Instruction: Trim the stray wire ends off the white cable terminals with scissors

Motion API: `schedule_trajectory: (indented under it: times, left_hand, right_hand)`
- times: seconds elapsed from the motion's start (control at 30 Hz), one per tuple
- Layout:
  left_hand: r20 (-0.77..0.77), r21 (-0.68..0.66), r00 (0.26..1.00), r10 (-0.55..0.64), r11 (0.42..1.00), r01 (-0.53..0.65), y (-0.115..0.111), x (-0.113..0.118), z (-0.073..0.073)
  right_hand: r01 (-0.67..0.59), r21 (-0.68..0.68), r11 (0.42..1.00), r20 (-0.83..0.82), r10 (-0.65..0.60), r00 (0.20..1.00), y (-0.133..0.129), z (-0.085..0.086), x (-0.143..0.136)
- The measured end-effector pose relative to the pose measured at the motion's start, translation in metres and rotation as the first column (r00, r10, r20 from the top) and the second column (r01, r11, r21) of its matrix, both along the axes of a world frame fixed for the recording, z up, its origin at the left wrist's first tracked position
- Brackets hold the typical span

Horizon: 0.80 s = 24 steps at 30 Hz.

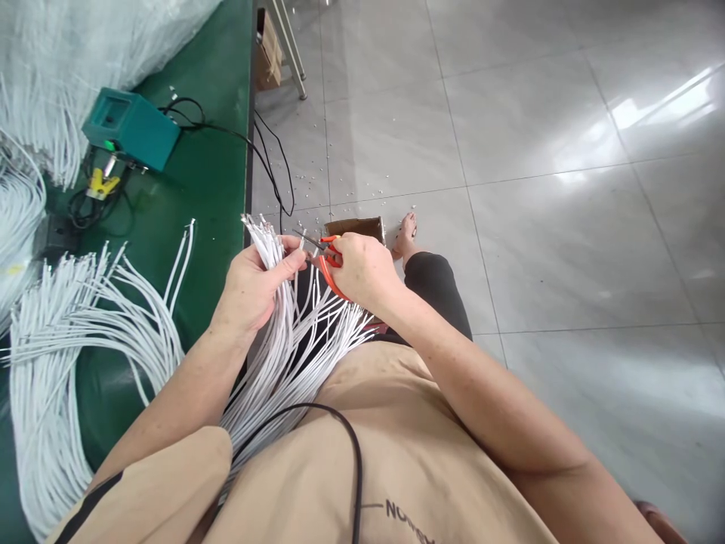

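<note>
My left hand (257, 283) is closed around a bundle of white cables (277, 302), whose cut ends stick up above the thumb. Between that thumb and fingertips one cable end stands apart from the rest. My right hand (365, 268) grips orange-handled scissors (331, 279) with the blades pointing left, close beside that single cable end. Whether the blades touch the cable I cannot tell. More white cables (340, 332) fan out across my lap below both hands.
On the green table (212, 174) at left lie further bundles of white cables (45, 408). A teal box-shaped device (133, 128) with a yellow clip (102, 183) sits there; its black cord hangs over the edge. Below my hands stands a cardboard box (356, 225). White bits litter the tiled floor (538, 249).
</note>
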<state>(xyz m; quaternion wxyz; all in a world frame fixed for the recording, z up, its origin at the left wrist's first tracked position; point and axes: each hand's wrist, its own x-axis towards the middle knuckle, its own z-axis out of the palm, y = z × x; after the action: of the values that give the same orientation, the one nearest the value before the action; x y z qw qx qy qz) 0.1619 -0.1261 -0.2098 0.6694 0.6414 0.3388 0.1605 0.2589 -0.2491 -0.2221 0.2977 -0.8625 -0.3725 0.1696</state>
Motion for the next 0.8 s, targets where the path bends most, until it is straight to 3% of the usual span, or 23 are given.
schedule_trajectory:
  times: [0.43,0.67,0.8]
  left_hand:
    - [-0.054,0.16,0.997,-0.064,0.985,0.072,0.0,-0.002,0.0]
    - [-0.057,0.17,0.992,-0.114,0.978,0.122,-0.001,-0.004,0.003]
    - [-0.051,0.182,0.992,-0.115,0.976,0.122,0.0,-0.003,0.001]
  right_hand:
    - [-0.067,-0.179,0.981,0.105,0.087,0.991,-0.004,0.019,0.0]
    - [-0.045,-0.209,0.977,0.117,0.071,0.991,-0.003,0.017,-0.001]
    - [-0.032,-0.152,0.988,0.103,0.048,0.994,-0.005,0.01,-0.001]
